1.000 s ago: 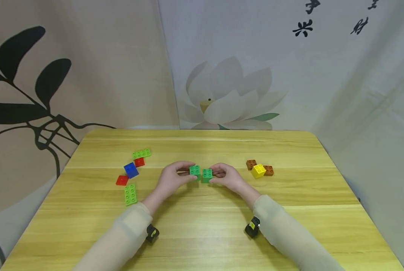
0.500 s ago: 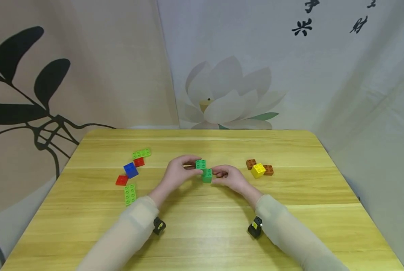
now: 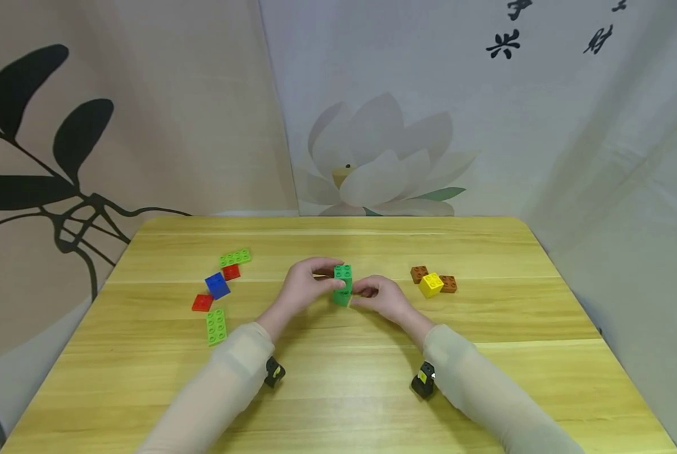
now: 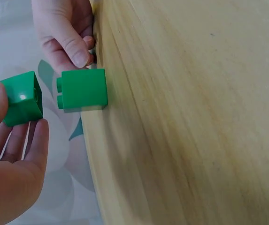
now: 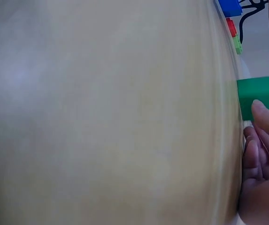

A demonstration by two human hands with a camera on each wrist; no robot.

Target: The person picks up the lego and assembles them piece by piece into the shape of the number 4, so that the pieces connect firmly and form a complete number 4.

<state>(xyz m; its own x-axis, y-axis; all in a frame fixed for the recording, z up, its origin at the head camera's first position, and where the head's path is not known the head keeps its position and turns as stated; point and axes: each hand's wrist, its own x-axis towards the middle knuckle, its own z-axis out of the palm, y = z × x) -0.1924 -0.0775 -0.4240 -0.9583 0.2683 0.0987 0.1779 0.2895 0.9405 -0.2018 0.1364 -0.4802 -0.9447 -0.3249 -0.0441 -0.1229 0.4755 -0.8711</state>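
Black brush-written characters (image 3: pixel 504 46) stand on the pale cloth backdrop at upper right; they are cut off by the top edge and I cannot read them. No brand or label shows on any brick, and no container is in view.

At the middle of the wooden bench (image 3: pixel 338 391), the left hand (image 3: pixel 303 289) pinches the upper green brick (image 3: pixel 343 273) between thumb and fingertips. The left wrist view shows this brick raised, just above the lower green brick (image 3: pixel 341 296) and apart from it by a narrow gap, studs of the lower one facing it. The right hand (image 3: pixel 381 296) has its fingers curled against the side of the lower green brick, which sits on the bench; the right wrist view shows a fingertip pressed on that brick's face.

To the left lie a lime plate (image 3: pixel 235 257) at the far side, a small red brick (image 3: pixel 231 272) touching a blue brick (image 3: pixel 217 285), a second red brick (image 3: pixel 202 302) nearer, and a lime brick (image 3: pixel 216 326) nearest the person. To the right, a yellow brick (image 3: pixel 430 285) sits between two brown bricks (image 3: pixel 419 273), touching both. A lotus print (image 3: pixel 372 170) fills the backdrop behind the bench, with dark leaves (image 3: pixel 43 126) on the cloth at left. Both forearms wear pale beige sleeves (image 3: pixel 225 372).
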